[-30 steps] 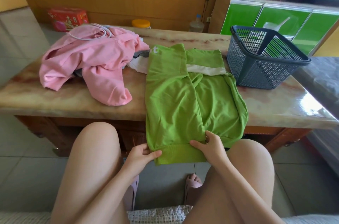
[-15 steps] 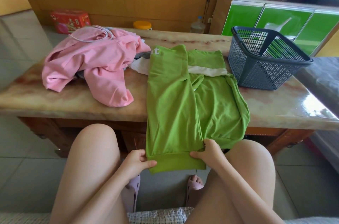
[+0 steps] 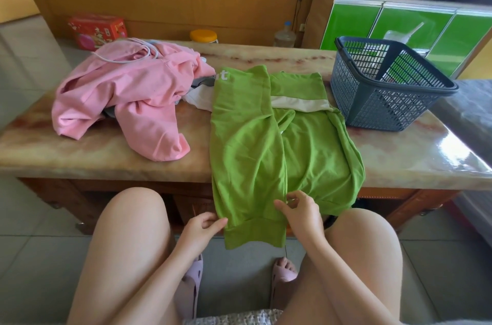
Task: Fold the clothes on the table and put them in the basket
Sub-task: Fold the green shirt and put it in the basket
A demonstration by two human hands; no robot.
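Green garment (image 3: 253, 143) is between our two hands at its near end, where the hem band hangs over the edge of the worktop (image 3: 399, 159) toward our knees. Our left hand (image 3: 201, 229) pinches the left corner of the hanging flap between thumb and fingers, and our right hand (image 3: 300, 211) pinches the right edge of the same flap, so both are a closed grip on cloth. We judge the fabric light, soft and limp; it will sag and wrinkle if held at one point only, so the two near corners are a good place to hold it. Its long axis runs away from us, from the hem near our lap to the far end with white letters. One side is already folded over the middle. To the left lies a pink garment (image 3: 125, 103), crumpled. The dark basket (image 3: 386, 101) stands at the right, just beside the green cloth; whether it touches, we cannot tell.
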